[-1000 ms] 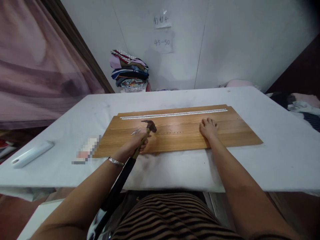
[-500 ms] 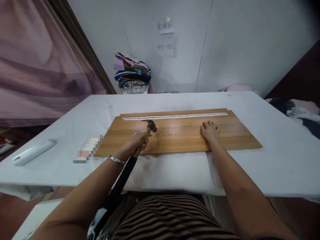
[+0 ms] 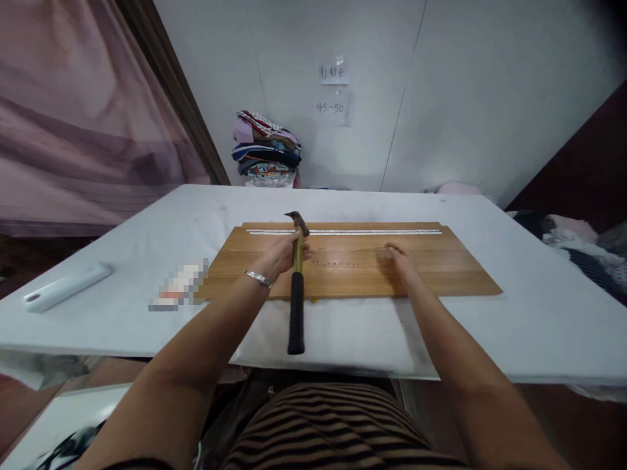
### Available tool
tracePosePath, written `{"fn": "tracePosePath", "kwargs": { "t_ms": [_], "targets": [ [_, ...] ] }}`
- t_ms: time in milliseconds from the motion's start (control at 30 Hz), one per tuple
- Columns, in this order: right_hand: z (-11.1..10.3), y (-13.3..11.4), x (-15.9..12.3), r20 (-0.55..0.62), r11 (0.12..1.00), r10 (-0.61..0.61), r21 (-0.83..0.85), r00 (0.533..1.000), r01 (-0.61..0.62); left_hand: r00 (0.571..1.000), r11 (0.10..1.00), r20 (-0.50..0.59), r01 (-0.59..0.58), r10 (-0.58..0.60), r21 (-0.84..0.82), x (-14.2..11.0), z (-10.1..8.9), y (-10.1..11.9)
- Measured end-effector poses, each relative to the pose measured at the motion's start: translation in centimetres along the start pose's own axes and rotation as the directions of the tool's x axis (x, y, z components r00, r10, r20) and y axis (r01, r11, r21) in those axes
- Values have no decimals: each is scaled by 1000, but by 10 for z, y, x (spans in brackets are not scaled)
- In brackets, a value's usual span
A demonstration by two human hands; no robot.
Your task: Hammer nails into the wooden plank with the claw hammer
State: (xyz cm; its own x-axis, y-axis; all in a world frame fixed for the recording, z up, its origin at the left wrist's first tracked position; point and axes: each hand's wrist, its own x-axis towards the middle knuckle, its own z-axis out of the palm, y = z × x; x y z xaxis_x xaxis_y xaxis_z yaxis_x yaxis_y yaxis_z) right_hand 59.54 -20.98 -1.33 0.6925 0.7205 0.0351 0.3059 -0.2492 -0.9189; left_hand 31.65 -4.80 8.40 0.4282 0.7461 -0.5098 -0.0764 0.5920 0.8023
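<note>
My left hand (image 3: pixel 288 253) grips a claw hammer (image 3: pixel 297 300) high on its handle, just below the metal head. The hammer stands tilted over the board, its black rubber grip pointing toward my body. My right hand (image 3: pixel 400 260), slightly blurred, hovers over the right part of the wooden board (image 3: pixel 455 271), fingers reaching leftward and apart with nothing visible in them. Between the hands, a row of small dark nails or holes (image 3: pixel 337 263) runs along the board; which of the two I cannot tell. Two white measuring strips (image 3: pixel 372 232) lie along its far side.
The board lies on a table with a white cloth (image 3: pixel 490 339). To the left are a white long-handled object (image 3: pixel 68 286) and a pixelated item (image 3: pixel 179 285). Folded clothes (image 3: pixel 267 153) are stacked behind the table, below paper notes (image 3: pixel 333 108) on the wall.
My right hand has lifted off the board and shifted left. My left hand has moved right with the hammer, whose handle has swung upright in view. The loose nails beside it are no longer visible.
</note>
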Motion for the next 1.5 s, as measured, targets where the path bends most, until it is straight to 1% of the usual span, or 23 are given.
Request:
{"fn": "tracePosePath", "kwargs": {
  "t_ms": [33, 67, 133, 200, 233, 333, 400, 467, 533, 567, 600, 633, 667, 700, 733, 833, 867, 967, 1033, 1100, 1167, 1267, 1500],
  "targets": [
    [13, -11, -12, 98, 978, 68, 188, 993, -86, 1000, 1000, -3, -7, 7, 2, 4, 6, -4],
    [27, -23, -25, 238, 923, 104, 339, 966, -183, 1000, 1000, 17, -11, 11, 13, 7, 13, -10],
    [53, -45, -48, 513, 808, 77, 470, 855, -355, 999, 999, 43, -31, 30, 39, 11, 26, -23],
    [73, -64, -65, 617, 747, 5, 521, 787, -413, 996, 995, 55, -75, 72, 70, 12, 36, -38],
    [80, -71, -71, 628, 733, 0, 529, 778, -428, 992, 991, 78, -102, 95, 84, 11, 39, -45],
    [95, -81, -78, 611, 724, 15, 539, 791, -430, 981, 982, 144, -149, 131, 118, 9, 44, -62],
    [102, -82, -80, 608, 714, 17, 548, 794, -436, 976, 975, 184, -146, 115, 166, 9, 45, -69],
    [108, -81, -81, 593, 701, 17, 567, 805, -432, 969, 958, 220, -167, 115, 234, 10, 42, -73],
    [109, -79, -80, 578, 693, 23, 579, 816, -429, 952, 907, 246, -258, 180, 334, 9, 34, -72],
    [107, -79, -78, 584, 691, 32, 574, 811, -440, 938, 857, 249, -326, 242, 398, 9, 27, -71],
    [104, -79, -76, 624, 693, 46, 543, 780, -475, 913, 782, 249, -406, 323, 474, 8, 19, -70],
    [101, -79, -73, 672, 695, 66, 499, 738, -517, 878, 663, 254, -474, 406, 580, 7, 9, -69],
    [96, -78, -71, 709, 701, 84, 458, 700, -547, 863, 618, 253, -493, 438, 612, 6, -3, -69],
    [92, -78, -69, 720, 706, 94, 439, 688, -556, 856, 597, 252, -500, 452, 627, 5, -14, -70],
    [88, -78, -68, 720, 714, 97, 431, 687, -552, 843, 568, 261, -516, 471, 642, 6, -26, -72],
    [84, -75, -72, 704, 737, 108, 418, 702, -531, 730, 349, 402, -641, 552, 684, 12, -52, -84],
    [85, -73, -75, 706, 742, 116, 406, 699, -533, 708, 297, 420, -652, 568, 697, 16, -57, -89],
    [91, -70, -86, 714, 745, 136, 383, 687, -546, 660, 75, 503, -644, 558, 761, 27, -63, -101],
    [97, -69, -94, 703, 748, 127, 395, 700, -533, 636, -91, 557, -612, 534, 786, 32, -63, -105],
    [101, -71, -99, 690, 762, 114, 401, 715, -508, 626, -201, 576, -567, 525, 799, 34, -63, -107],
    [103, -75, -102, 677, 780, 108, 396, 728, -484, 629, -247, 572, -530, 527, 811, 35, -63, -108],
    [107, -83, -101, 664, 799, 106, 387, 740, -461, 639, -264, 570, -514, 517, 816, 35, -63, -109],
    [114, -88, -101, 626, 834, 134, 347, 768, -429, 630, -218, 542, -519, 556, 827, 38, -63, -112]
  ]
}}
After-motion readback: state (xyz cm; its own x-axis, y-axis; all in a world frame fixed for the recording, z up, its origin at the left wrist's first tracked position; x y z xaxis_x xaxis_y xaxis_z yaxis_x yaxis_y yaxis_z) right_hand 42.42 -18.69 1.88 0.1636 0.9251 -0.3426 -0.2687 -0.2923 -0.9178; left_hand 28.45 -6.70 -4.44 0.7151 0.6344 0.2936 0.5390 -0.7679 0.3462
